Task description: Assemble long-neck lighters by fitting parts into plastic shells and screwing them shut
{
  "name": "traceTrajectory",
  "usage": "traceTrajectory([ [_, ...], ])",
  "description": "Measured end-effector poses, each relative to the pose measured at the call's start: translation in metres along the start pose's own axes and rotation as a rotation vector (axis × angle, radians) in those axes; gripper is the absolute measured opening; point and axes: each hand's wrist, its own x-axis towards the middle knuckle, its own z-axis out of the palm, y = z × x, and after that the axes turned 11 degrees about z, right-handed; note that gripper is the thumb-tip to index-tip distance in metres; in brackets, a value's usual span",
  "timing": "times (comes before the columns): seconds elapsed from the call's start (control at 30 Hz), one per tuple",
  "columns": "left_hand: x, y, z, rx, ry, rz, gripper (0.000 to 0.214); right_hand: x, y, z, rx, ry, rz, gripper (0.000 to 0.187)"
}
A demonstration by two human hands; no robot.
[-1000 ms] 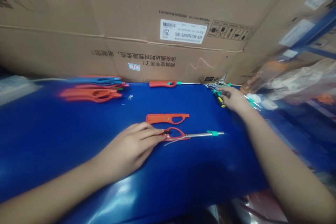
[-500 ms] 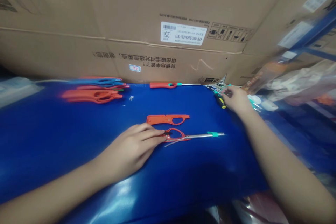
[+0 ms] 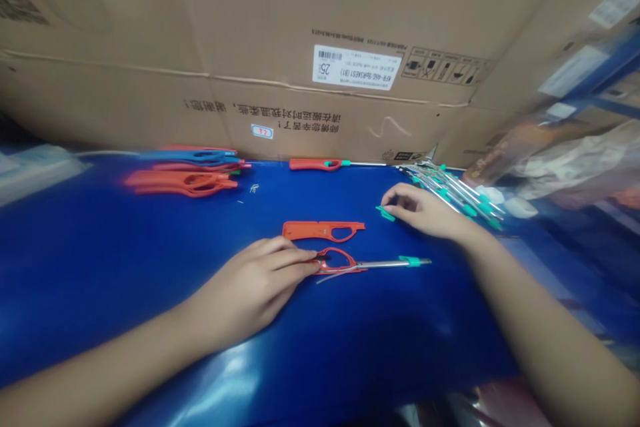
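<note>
My left hand [image 3: 255, 287] lies flat on the blue table [image 3: 100, 267], fingers stretched out and pressing the near end of an open red lighter half [image 3: 340, 261] with a metal tube and green collar [image 3: 411, 261]. Just beyond it lies a separate red lighter shell [image 3: 323, 230]. My right hand [image 3: 425, 210] is curled in a pinch on a small green plastic part [image 3: 385, 213], to the right of the shell. A pile of metal tubes with green ends [image 3: 457, 190] lies behind that hand.
Large cardboard boxes [image 3: 300, 47] wall the table's far side. A stack of red and blue lighter shells [image 3: 187, 173] sits at back left. One assembled red lighter [image 3: 325, 164] lies against the box. Plastic bags [image 3: 575, 160] crowd the right.
My right hand has come from the tube pile at the back right toward the middle, now pinching a small green part. My left hand has stayed on the lighter half.
</note>
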Motion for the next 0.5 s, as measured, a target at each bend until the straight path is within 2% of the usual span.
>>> traceTrajectory([
  [0.13,0.0,0.0,0.001,-0.007,-0.001,-0.004,0.036,-0.004,0.001,-0.005,-0.079,0.065,0.023,0.028],
  [0.3,0.001,0.002,0.0,-0.066,0.023,-0.027,0.036,-0.01,-0.003,-0.004,-0.334,-0.021,-0.046,0.02],
  [0.4,0.002,0.006,0.0,-0.112,0.05,-0.08,0.039,-0.018,-0.015,0.0,-0.321,-0.021,-0.112,0.015],
  [0.5,0.004,0.011,0.001,-0.098,0.056,-0.14,0.039,-0.032,-0.033,0.009,-0.271,-0.047,-0.237,0.014],
])
